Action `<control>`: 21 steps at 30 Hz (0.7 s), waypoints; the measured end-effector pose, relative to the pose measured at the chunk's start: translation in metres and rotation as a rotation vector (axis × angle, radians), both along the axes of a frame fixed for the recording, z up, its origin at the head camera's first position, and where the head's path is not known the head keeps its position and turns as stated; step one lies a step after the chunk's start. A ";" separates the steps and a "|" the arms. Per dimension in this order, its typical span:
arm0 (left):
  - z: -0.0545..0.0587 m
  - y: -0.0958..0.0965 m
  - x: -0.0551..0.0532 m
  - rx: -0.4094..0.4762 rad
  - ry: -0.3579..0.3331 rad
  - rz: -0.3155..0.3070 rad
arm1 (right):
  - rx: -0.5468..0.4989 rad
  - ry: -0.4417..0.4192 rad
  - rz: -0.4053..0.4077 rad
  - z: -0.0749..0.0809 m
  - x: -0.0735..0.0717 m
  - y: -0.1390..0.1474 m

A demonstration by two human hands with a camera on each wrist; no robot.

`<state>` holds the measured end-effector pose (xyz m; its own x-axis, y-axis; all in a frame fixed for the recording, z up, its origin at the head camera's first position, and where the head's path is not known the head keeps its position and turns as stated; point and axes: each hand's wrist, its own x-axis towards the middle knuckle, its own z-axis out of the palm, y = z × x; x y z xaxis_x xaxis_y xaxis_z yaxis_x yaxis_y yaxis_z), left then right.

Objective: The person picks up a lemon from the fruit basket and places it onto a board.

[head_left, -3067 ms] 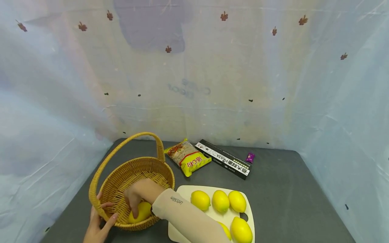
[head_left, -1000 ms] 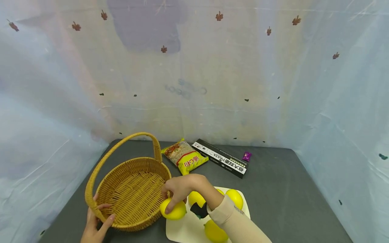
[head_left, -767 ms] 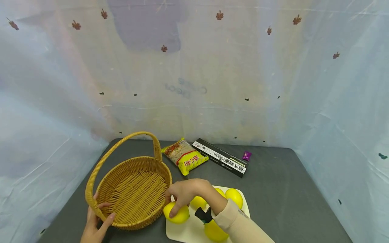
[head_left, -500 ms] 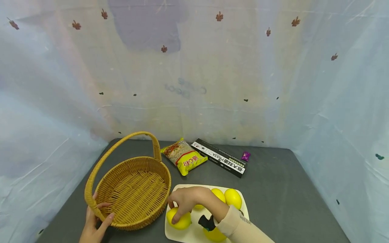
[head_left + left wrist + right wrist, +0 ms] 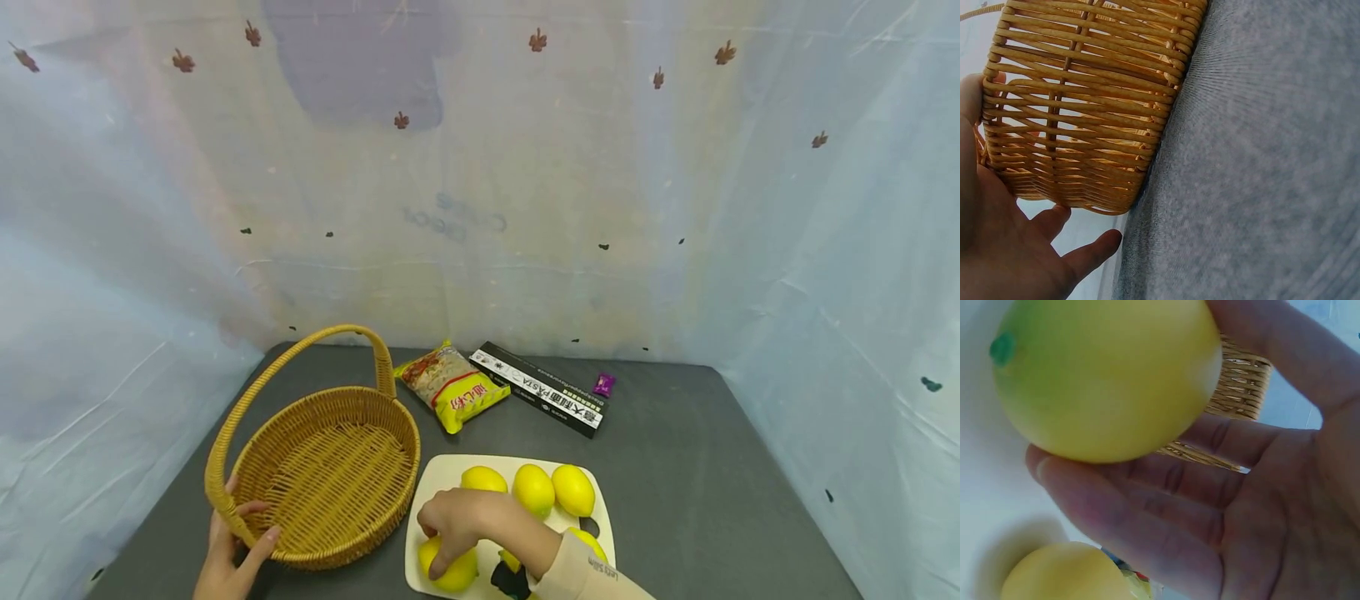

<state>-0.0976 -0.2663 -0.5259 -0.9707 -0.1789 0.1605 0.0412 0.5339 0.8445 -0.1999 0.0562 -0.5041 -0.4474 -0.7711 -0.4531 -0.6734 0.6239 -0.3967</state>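
The right hand curls its fingers over a lemon at the near left corner of the board. In the right wrist view the fingers wrap the lemon's side, and its green stem end points away from the palm, so its long axis runs roughly across the fingers. Whether it rests fully on the board cannot be told.

The basket lies just to the left of this lemon, its rim close beside the board. The left hand holds the basket's near wall where the handle meets it, thumb inside and fingers loosely round the weave.

The basket looks empty. Farther back on the board sit three lemons in a row, with another partly hidden behind the right sleeve. Beyond lie a snack bag, a pasta box and a small purple wrapper.
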 end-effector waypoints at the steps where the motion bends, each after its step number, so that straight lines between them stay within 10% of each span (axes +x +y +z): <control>1: 0.000 0.000 0.000 0.002 0.003 -0.001 | 0.013 0.007 -0.009 0.007 0.004 0.000; 12: -0.002 0.002 0.000 -0.028 0.046 0.012 | -0.038 0.049 -0.022 -0.015 -0.005 0.007; 21: -0.003 0.002 -0.001 -0.033 0.053 0.010 | 0.024 0.129 -0.115 0.050 0.025 0.007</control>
<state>-0.0984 -0.2643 -0.5285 -0.9588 -0.1826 0.2177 0.0798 0.5622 0.8231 -0.1749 0.0629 -0.4543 -0.5878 -0.7012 -0.4036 -0.6413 0.7079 -0.2959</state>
